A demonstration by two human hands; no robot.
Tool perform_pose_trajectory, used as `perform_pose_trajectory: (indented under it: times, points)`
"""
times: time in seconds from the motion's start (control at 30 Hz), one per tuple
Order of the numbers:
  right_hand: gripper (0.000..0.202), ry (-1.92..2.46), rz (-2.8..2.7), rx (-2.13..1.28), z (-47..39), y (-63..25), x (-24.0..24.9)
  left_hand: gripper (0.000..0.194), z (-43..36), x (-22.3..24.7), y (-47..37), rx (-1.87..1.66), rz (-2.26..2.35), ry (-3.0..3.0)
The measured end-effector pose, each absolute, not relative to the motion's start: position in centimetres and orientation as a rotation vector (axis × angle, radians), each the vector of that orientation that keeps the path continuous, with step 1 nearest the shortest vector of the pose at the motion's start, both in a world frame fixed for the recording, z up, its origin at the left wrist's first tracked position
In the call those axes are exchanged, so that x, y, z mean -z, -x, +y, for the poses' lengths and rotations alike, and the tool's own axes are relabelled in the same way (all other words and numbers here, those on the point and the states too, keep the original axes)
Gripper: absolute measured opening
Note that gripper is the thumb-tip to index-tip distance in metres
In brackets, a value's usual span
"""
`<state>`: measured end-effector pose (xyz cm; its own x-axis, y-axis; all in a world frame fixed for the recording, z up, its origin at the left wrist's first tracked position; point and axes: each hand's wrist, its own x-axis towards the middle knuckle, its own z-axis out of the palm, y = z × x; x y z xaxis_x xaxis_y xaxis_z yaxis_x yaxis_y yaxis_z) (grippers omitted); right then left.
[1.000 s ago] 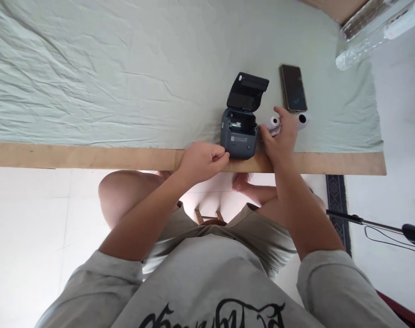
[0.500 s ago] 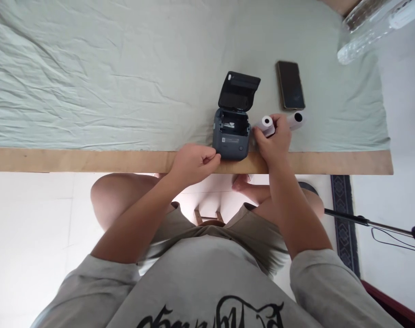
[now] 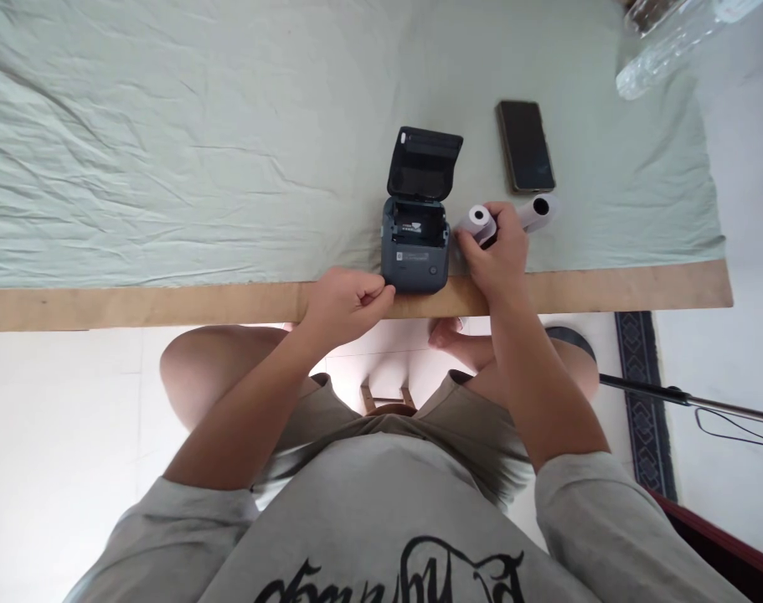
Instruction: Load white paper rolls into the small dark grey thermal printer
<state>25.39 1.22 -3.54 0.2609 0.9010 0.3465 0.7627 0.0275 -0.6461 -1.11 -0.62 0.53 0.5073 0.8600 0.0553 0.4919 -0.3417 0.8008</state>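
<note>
A small dark blue-grey label printer (image 3: 415, 268) stands at the table's front edge. Its black lid (image 3: 425, 163) is swung up and back, leaving the hollow paper bay open. My left hand (image 3: 349, 306) is closed, with thumb and forefinger together at the printer's lower left corner; anything inside those fingers is hidden. Just right of the printer, my right hand (image 3: 503, 255) has its thumb and fingers around a white paper roll (image 3: 478, 218), whose core hole faces up. A second paper roll (image 3: 538, 212) lies beyond that hand, on its right side.
Behind the rolls lies a dark smartphone (image 3: 525, 146). Clear plastic bottles (image 3: 657, 67) lie at the far right corner. Pale green cloth (image 3: 230, 151) covers the table up to a bare wooden edge (image 3: 136, 307). A black stand pole (image 3: 657, 390) crosses the floor on the right.
The whole view has shifted and tilted slightly, so the printer, rolls and phone appear a little further left. Both hands keep the same grip and position beside the printer.
</note>
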Motion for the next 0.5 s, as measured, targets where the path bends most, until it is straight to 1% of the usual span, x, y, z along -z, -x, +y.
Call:
perform_pose_trajectory:
  times: [0.23,0.4,0.5]
  points:
    - [0.033,1.673,-1.618,-0.218,1.2,-25.7,3.6,0.044,-0.6,-0.6,1.0,-0.622,1.114,-1.988]
    - [0.037,1.706,-1.640,-0.207,1.6,-26.7,4.0,0.043,-0.5,-0.4,1.2,-0.647,1.080,-2.031]
    - [0.043,1.697,-1.626,-0.238,2.0,-26.7,3.2,0.043,-0.5,-0.3,1.3,-0.639,1.068,-2.034]
